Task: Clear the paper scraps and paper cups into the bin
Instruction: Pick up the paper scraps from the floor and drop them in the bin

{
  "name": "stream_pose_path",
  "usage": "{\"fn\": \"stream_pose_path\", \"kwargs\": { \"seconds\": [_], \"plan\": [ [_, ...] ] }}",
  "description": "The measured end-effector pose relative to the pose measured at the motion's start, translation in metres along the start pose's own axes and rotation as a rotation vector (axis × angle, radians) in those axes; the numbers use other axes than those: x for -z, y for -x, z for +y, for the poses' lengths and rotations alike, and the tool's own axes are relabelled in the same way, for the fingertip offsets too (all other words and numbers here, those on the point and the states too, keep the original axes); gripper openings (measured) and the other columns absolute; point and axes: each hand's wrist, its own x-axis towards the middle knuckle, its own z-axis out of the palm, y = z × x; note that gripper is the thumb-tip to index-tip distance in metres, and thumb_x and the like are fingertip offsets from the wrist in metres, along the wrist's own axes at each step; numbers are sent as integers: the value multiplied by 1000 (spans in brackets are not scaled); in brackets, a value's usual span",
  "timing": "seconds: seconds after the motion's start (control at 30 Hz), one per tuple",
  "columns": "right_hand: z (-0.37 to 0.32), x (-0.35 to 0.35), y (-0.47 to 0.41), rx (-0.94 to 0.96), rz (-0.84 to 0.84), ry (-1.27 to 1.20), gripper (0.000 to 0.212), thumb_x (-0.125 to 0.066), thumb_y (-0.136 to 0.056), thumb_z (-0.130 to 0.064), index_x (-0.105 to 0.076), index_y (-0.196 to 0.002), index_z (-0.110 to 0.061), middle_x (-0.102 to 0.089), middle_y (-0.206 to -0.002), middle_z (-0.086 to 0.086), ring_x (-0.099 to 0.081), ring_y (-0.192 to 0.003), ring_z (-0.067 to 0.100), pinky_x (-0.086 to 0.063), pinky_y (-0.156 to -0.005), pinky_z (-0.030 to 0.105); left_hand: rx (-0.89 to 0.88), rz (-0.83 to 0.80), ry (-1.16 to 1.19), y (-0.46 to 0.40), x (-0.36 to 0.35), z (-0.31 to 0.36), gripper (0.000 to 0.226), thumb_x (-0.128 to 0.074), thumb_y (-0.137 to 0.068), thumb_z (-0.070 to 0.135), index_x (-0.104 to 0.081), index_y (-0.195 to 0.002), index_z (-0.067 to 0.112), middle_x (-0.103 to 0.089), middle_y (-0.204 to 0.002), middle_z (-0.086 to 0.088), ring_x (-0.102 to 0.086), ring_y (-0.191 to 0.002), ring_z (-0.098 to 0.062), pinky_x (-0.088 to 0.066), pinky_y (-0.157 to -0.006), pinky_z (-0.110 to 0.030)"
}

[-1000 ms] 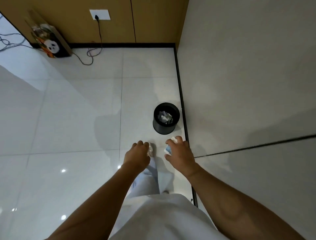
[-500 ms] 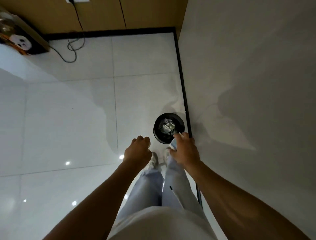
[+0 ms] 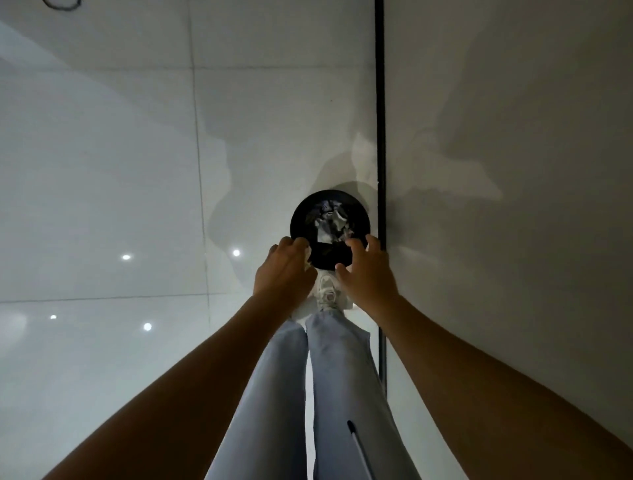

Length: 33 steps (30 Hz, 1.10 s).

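Observation:
A round black bin (image 3: pixel 297 214) stands on the white tiled floor against the wall, with crumpled paper scraps (image 3: pixel 334 221) lying inside. My left hand (image 3: pixel 286 270) hovers at the bin's near left rim. Its fingers are curled closed on a paper scrap that is almost wholly hidden inside them. Over the near right rim, my right hand (image 3: pixel 368 274) has its fingers spread and holds nothing. A pale piece (image 3: pixel 323 237), probably the paper cup, shows inside the bin just below those fingers.
A grey wall (image 3: pixel 496 171) with a black baseboard strip (image 3: pixel 380 102) runs along the right, touching the bin. My legs in light jeans and a white shoe (image 3: pixel 327 291) stand right before the bin. A cable loop (image 3: pixel 61 3) lies on the floor at the far top left.
I have stepped up to the bin, and both hands have moved forward over its near rim. The right hand has opened and no longer holds the blue-and-white cup.

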Motion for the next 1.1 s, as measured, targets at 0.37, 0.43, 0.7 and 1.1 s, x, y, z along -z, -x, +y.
{"fn": "stream_pose_path", "kwargs": {
  "seconds": [0.37, 0.43, 0.7, 1.1],
  "plan": [
    [37, 30, -16, 70, -11, 44, 49, -55, -95, -28, -39, -140, -18, -29, -150, 10, -41, -129, 29, -46, -100, 37, 89, -54, 24, -54, -35, 38, 46, -57, -90, 31, -47, -133, 17, -53, -128, -8, -53, -113, -25, -50, -80, -34],
    [31, 38, -12, 97, -41, 99, 50, -53, -96, -28, -37, -142, -19, -29, -150, 10, -40, -129, 29, -45, -100, 38, 89, 1, 23, -39, -29, 38, 40, -54, -91, 31, -49, -128, 16, -55, -122, -7, -53, -109, -23, -46, -74, -30],
    [-61, 66, 35, 403, -130, 420, 50, -51, -96, -28, -36, -142, -16, -34, -148, 12, -35, -132, 32, -42, -101, 41, 212, 114, 10, 66, 22, 20, 41, -44, -97, 34, -46, -133, 15, -53, -130, -4, -48, -120, -22, -45, -91, -33],
    [-188, -13, 222, 910, -284, 910, 43, -46, -97, -25, -37, -138, -19, -42, -137, 8, -42, -120, 29, -41, -92, 39, 618, 329, 170, 297, 25, -70, 36, -37, -98, 35, -50, -124, 14, -55, -122, -3, -50, -113, -21, -41, -91, -29]
  ]
}}
